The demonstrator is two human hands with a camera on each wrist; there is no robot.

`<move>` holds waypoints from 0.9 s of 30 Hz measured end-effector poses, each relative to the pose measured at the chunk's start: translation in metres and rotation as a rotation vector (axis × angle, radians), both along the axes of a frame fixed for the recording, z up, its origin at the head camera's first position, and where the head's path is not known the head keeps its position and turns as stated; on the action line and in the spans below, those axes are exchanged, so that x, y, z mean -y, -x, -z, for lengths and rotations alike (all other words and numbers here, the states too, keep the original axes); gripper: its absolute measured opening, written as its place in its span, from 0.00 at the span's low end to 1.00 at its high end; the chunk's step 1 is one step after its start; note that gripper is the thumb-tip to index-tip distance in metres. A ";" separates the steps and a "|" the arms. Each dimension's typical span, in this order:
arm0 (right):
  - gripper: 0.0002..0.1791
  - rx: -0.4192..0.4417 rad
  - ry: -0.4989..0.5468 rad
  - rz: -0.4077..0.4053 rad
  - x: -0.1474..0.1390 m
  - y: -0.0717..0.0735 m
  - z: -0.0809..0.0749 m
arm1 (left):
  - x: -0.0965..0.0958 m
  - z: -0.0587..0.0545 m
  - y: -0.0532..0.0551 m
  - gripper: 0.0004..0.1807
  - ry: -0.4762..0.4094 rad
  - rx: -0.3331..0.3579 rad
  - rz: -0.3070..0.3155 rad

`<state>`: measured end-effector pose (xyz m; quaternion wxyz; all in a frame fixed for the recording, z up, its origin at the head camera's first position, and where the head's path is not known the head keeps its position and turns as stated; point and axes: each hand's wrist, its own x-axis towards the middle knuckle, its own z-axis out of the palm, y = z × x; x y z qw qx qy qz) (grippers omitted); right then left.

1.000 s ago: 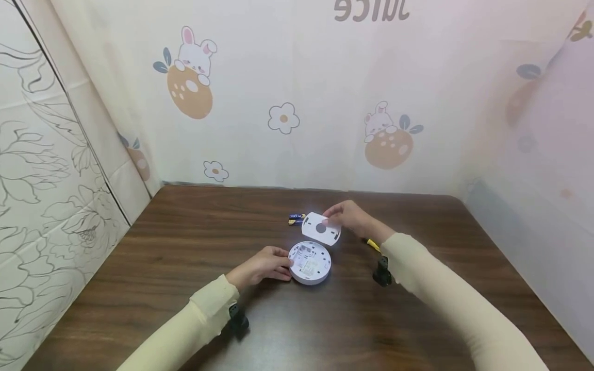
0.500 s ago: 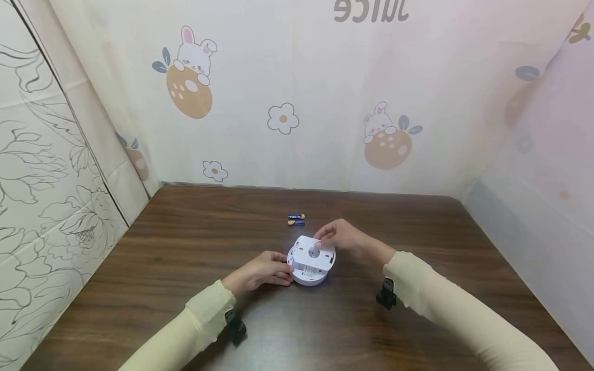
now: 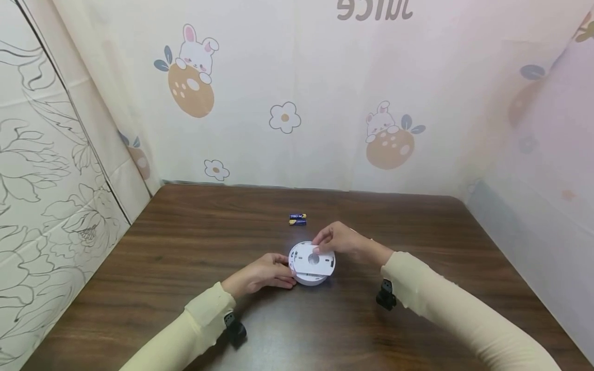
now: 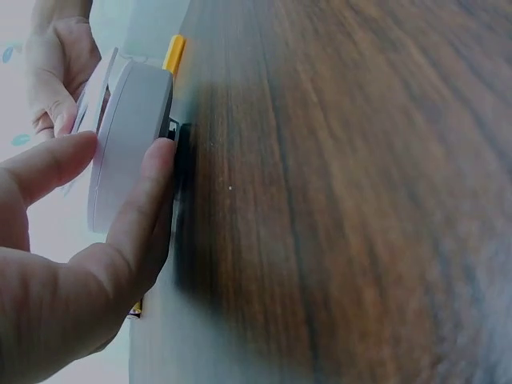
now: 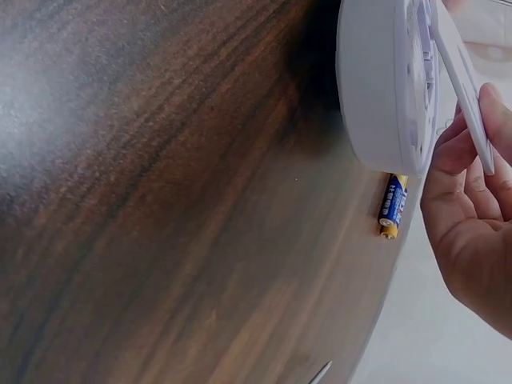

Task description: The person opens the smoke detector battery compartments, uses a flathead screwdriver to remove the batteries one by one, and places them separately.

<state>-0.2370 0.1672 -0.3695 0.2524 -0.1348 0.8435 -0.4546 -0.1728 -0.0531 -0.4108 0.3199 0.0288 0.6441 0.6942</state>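
Note:
A round white plastic device [image 3: 310, 282], its kind unclear though it resembles a smoke detector, stands on the table in front of me. My left hand [image 3: 265, 273] holds its left rim, thumb on top and fingers along the side, as the left wrist view shows at its housing [image 4: 132, 140]. A flat white cover plate [image 3: 302, 265] with a central hole lies over most of the device's open face. My right hand [image 3: 342, 240] pinches the plate's far right edge. In the right wrist view the plate [image 5: 462, 80] sits at a slant, with a gap at the hand's end.
Two blue-and-yellow batteries [image 3: 298, 219] lie behind the device. A yellow handle [image 4: 174, 54] shows beyond it in the left wrist view, and a thin metal tip [image 5: 321, 373] in the right wrist view. A patterned curtain [image 3: 250, 144] hangs behind the wooden table [image 3: 209, 226].
My right hand has brought the plate down and toward me, from the air behind the device onto its face. The left hand keeps its hold on the rim.

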 end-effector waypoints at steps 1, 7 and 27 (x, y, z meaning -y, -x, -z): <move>0.12 -0.001 -0.005 -0.005 0.001 0.000 0.000 | 0.000 0.000 0.000 0.22 0.001 0.000 0.002; 0.10 -0.006 -0.035 -0.015 0.005 0.001 -0.002 | 0.001 -0.001 0.000 0.23 -0.005 0.007 0.008; 0.04 -0.288 -0.124 -0.230 0.019 0.006 -0.002 | -0.001 0.000 0.002 0.20 -0.009 0.037 -0.033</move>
